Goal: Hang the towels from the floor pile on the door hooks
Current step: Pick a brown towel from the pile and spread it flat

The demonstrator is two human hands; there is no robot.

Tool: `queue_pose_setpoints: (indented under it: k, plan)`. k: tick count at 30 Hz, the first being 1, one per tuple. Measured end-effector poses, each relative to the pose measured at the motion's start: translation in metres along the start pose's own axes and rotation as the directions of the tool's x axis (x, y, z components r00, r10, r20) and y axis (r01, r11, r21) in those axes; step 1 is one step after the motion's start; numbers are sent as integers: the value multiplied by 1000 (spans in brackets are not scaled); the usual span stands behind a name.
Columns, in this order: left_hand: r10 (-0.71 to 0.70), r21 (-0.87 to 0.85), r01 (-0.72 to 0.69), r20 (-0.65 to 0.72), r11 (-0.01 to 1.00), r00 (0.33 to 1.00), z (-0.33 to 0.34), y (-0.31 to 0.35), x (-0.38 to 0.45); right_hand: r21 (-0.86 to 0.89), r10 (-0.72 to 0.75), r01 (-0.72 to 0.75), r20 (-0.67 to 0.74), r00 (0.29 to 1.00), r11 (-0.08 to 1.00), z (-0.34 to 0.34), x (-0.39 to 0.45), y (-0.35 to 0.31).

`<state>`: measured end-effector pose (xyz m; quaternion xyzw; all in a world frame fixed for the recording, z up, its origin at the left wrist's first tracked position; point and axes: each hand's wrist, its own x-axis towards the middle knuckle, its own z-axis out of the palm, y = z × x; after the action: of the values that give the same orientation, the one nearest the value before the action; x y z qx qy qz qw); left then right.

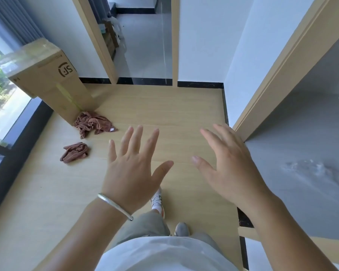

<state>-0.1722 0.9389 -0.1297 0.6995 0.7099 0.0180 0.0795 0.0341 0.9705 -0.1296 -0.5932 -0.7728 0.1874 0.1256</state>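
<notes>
Two crumpled brown towels lie on the pale wooden floor at the left. The larger towel (93, 124) rests against the foot of a cardboard box; the smaller towel (74, 152) lies a little nearer to me. My left hand (133, 169), with a silver bangle on its wrist, is held out over the floor with fingers spread and holds nothing. My right hand (229, 165) is held out beside it, also spread and empty. Both hands are well right of the towels. No door hooks are in view.
A tall cardboard box (49, 79) stands by the window (0, 98) at the left. An open doorway (143, 45) lies ahead, with wooden frames on both sides. A grey door panel (301, 133) in a wooden frame runs along the right. My feet are below.
</notes>
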Motion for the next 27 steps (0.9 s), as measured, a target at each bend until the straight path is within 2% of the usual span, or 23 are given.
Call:
queue_pose_setpoints:
  k: [4, 8, 17, 27]
  plan:
    - [0, -5, 0, 41, 1000, 999, 6, -6, 62, 2, 38, -38, 41, 998, 999, 6, 56, 7]
    - [16, -19, -16, 23, 1000, 1000, 4, -18, 123, -34, 44, -42, 65, 997, 999, 6, 113, 10]
    - [64, -57, -62, 23, 996, 998, -22, -57, 282, -60, 95, -94, 5, 995, 994, -19, 270, 4]
    - [94, -53, -92, 39, 994, 995, -29, -44, 419, -30, 107, -106, 24, 994, 994, -30, 393, 43]
